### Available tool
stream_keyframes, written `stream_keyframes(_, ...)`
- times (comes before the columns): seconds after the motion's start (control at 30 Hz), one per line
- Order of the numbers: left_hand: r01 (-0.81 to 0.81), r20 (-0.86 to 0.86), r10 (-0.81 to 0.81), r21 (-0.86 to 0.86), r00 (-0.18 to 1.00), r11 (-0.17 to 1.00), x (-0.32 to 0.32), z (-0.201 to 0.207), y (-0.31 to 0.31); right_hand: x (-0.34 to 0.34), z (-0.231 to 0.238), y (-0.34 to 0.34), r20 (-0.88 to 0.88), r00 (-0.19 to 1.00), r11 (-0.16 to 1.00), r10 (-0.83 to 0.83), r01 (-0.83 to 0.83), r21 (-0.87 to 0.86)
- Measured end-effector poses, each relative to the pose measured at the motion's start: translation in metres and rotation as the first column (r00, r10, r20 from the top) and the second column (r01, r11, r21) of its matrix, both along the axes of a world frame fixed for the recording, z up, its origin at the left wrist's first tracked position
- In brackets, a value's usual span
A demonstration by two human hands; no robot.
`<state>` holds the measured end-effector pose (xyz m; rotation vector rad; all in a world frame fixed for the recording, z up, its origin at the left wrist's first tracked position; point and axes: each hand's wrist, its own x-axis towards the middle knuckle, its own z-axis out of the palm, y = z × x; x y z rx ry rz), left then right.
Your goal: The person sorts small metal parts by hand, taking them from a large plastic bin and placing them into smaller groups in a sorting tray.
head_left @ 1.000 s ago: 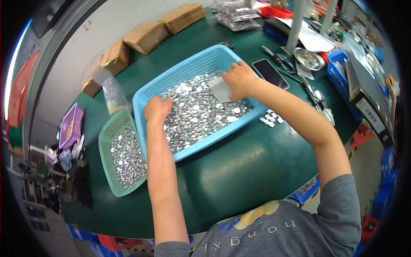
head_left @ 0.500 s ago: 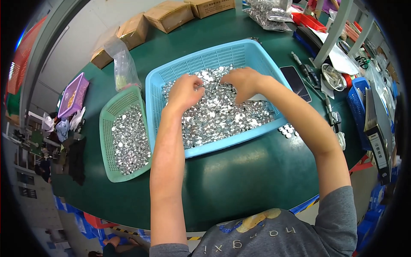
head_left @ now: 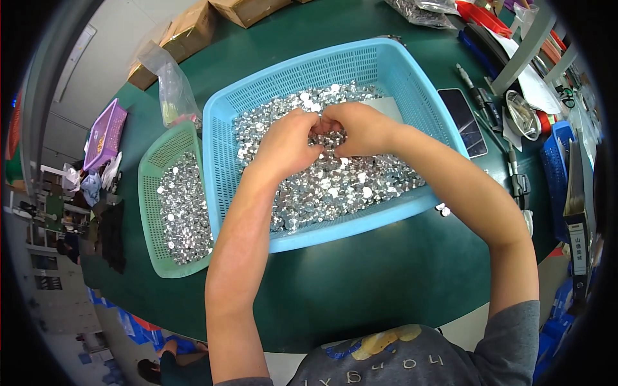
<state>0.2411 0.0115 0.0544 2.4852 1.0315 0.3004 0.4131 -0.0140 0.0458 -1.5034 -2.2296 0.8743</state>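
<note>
A light-blue plastic basket (head_left: 412,80) stands before me, its bottom covered by a thick layer of small shiny silver metal pieces (head_left: 347,186). Both my hands are down in that layer near the basket's middle. My left hand (head_left: 286,145) and my right hand (head_left: 364,132) face each other with curled fingers, their fingertips nearly meeting. Between them they cup a small heap of the metal pieces. Behind my right hand a flat pale sheet (head_left: 386,108) lies in the basket. A green basket (head_left: 151,219) with similar pieces stands against the blue one's left side.
A clear plastic bag (head_left: 170,83) and cardboard boxes (head_left: 188,32) sit behind the green basket. Farther left is a purple basket (head_left: 108,138). On the right lie a phone (head_left: 462,122), measuring tools (head_left: 518,183) and a binder (head_left: 579,212). Another person (head_left: 183,368) is at lower left.
My hands have come together from apart and now cup metal pieces between them. The pale sheet shows more behind my right hand. The whole view has shifted a little.
</note>
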Motion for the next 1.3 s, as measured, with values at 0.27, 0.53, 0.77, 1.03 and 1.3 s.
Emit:
stream_keyframes(0.27, -0.278, 0.062, 0.318, -0.347, 0.946, 0.896, 0.010, 0.009, -0.002, -0.005, -0.008, 0.008, -0.163, 0.970, 0.982, -0.183, 0.190, 0.025)
stream_keyframes(0.53, -0.060, 0.337, 0.656, -0.861, 0.675, 0.504, 0.013, 0.012, -0.002, -0.006, 0.014, -0.004, -0.300, 0.926, 0.922, -0.229, 0.305, 0.239)
stream_keyframes(0.77, 0.397, 0.373, 0.731, -0.905, 0.571, 0.151, 0.014, 0.015, -0.003, -0.012, 0.024, -0.012, -0.296, 0.955, 0.939, 0.008, 0.094, 0.331)
stream_keyframes(1.03, 0.205, 0.346, 0.765, -0.938, 0.542, 0.279, 0.011, 0.014, 0.001, -0.003, 0.027, -0.013, -0.285, 0.955, 0.902, -0.086, 0.197, 0.385)
stream_keyframes(1.3, 0.340, 0.409, 0.807, -0.899, 0.426, 0.276, 0.013, 0.015, 0.011, 0.003, 0.028, -0.007, -0.177, 0.970, 0.874, -0.170, 0.231, 0.428)
